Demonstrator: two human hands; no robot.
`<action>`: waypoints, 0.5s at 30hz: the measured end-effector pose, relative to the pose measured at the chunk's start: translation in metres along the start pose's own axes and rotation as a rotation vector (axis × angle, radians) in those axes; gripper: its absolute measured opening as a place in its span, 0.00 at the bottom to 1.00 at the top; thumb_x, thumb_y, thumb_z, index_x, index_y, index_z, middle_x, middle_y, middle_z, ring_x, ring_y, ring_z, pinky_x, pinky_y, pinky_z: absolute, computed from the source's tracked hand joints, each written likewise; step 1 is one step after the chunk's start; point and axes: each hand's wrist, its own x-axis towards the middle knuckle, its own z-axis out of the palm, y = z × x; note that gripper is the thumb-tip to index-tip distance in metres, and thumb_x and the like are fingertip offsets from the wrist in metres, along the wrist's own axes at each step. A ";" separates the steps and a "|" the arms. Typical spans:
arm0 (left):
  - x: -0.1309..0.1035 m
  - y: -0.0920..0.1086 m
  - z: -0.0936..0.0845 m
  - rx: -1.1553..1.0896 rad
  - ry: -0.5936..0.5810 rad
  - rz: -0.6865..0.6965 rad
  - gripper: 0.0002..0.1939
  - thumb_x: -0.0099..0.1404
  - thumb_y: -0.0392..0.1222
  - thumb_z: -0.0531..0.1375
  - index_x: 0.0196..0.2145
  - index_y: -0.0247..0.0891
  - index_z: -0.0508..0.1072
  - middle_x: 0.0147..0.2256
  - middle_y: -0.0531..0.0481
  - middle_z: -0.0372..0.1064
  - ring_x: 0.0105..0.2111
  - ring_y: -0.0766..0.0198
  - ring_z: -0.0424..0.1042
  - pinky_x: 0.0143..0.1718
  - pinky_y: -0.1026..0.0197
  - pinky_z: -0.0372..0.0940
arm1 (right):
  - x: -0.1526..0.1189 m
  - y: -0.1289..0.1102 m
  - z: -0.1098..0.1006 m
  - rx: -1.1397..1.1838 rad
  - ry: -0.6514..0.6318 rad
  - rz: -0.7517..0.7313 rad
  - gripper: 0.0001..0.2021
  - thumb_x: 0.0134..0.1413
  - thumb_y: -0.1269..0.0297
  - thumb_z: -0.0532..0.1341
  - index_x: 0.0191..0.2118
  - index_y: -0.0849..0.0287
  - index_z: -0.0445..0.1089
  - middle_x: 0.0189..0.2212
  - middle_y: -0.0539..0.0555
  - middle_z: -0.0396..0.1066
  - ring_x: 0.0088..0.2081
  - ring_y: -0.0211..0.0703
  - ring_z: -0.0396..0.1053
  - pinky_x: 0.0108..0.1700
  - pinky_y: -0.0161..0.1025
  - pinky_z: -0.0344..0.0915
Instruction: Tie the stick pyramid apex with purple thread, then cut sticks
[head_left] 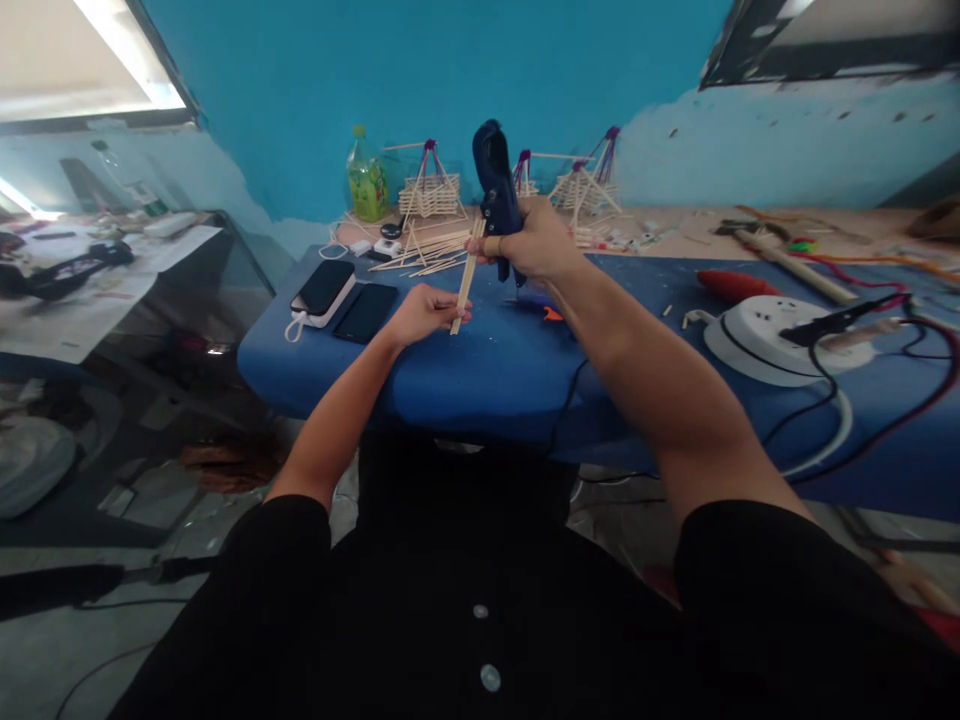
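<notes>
Left hand [426, 314] clamps sticks [466, 282], right hand [538, 243] a dark tool [501, 205], phone [366, 313] beside, bottle [367, 185] and stick models [430, 197] behind

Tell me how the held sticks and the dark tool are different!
The held sticks are pale and thin; the dark tool is blue and bulkier. The left hand pinches the held sticks, while the right hand grips the dark tool. Both are in hand.
</notes>
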 end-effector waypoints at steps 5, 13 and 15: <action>-0.001 0.006 -0.003 -0.016 -0.021 0.001 0.13 0.66 0.37 0.75 0.47 0.31 0.88 0.43 0.38 0.87 0.43 0.55 0.87 0.47 0.53 0.84 | 0.002 -0.005 0.003 0.019 -0.012 0.011 0.20 0.38 0.66 0.84 0.27 0.51 0.72 0.26 0.50 0.76 0.31 0.47 0.77 0.37 0.48 0.81; -0.001 0.001 -0.006 0.073 0.007 0.027 0.11 0.63 0.34 0.76 0.43 0.28 0.87 0.36 0.39 0.86 0.37 0.56 0.86 0.49 0.48 0.83 | 0.001 -0.017 0.012 -0.070 -0.046 0.007 0.19 0.39 0.62 0.84 0.24 0.49 0.72 0.24 0.48 0.73 0.32 0.47 0.74 0.37 0.49 0.76; -0.001 0.002 -0.006 0.094 0.002 0.033 0.10 0.63 0.34 0.75 0.43 0.27 0.87 0.36 0.38 0.85 0.35 0.57 0.85 0.48 0.48 0.83 | -0.001 -0.022 0.011 -0.113 -0.064 0.000 0.19 0.38 0.60 0.84 0.25 0.48 0.72 0.24 0.48 0.73 0.33 0.48 0.74 0.37 0.50 0.75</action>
